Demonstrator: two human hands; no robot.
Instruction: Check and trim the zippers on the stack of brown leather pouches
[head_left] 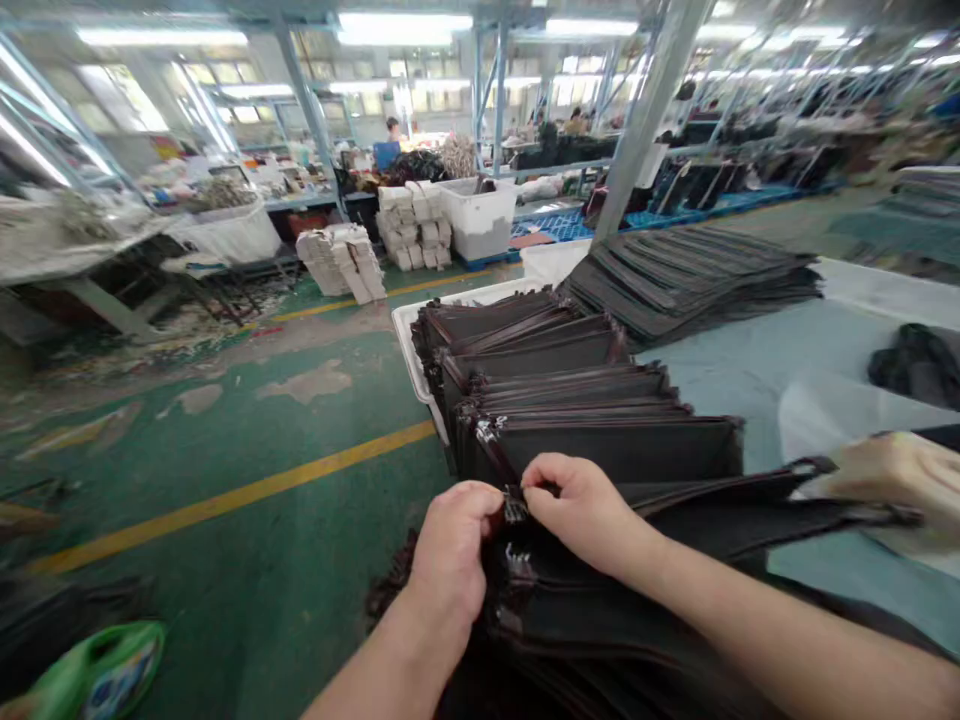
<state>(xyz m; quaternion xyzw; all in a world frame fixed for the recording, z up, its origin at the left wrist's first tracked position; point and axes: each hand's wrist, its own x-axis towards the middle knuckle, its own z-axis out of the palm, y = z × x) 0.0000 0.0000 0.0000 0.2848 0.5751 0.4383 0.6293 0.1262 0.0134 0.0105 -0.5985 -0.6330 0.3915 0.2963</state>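
Observation:
At the near end of a row of stacked dark panels, both of my hands meet over one corner. My left hand point(454, 545) is closed, its thumb and forefinger pinching the dark edge from the left. Thumb and fingertips of my right hand point(581, 505) pinch that same corner from the right. Between them shows a small cluster of whitish or silvery bits point(514, 508), too small to name. The black fabric panel point(697, 500) they hold stretches right, partly behind my right forearm. More black panels point(600, 450) stand packed behind it, and others lie beneath my wrists.
A white tray rim point(409, 350) edges the panels on the left. Flat dark panels point(690, 275) lie stacked farther back on the pale table point(720, 375). A cream-coloured block point(892, 480) sits at right. Green floor, white bundles point(341, 262), a white bin point(480, 220) and a slanting post point(637, 130) lie beyond.

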